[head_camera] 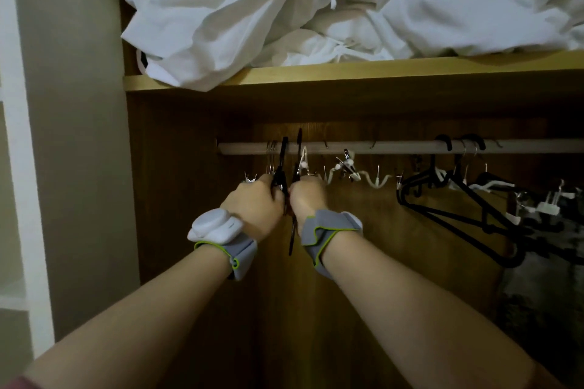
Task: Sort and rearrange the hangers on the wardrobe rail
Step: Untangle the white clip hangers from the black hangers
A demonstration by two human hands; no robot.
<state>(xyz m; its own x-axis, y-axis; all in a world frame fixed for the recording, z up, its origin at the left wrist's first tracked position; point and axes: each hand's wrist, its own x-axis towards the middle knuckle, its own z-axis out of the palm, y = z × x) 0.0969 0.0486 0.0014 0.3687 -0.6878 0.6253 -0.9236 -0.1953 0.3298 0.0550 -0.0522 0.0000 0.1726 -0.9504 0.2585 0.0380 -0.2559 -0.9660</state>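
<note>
Left hand: the left hand (254,210) is raised just below the rail, its grip curled round a black hanger (282,167) whose hook reaches up to the rail; a grey wrist band with a white device (215,226) sits behind it.
Right hand: the right hand (308,197) is touching the left hand, its grip curled round a second black hanger (297,164); a thin dark part of it hangs down between the two wrists.
Rail: the pale rail (395,147) runs from the left wall of the wardrobe to the right edge of the view; both held hangers are near its left end.
Open room: the middle of the rail, right of the hands, holds only a white clip hanger (347,167) and small hooks.
Right group: more black hangers (458,199) hang crowded at the right end of the rail, tilted and overlapping.
Above: the wooden shelf (347,71) is close over the rail; white bedding (316,3) lies on it and droops over its front edge at the left.
Unclear: the fingertips are hidden behind the hands; the hangers at the right are dark and cut off.
</note>
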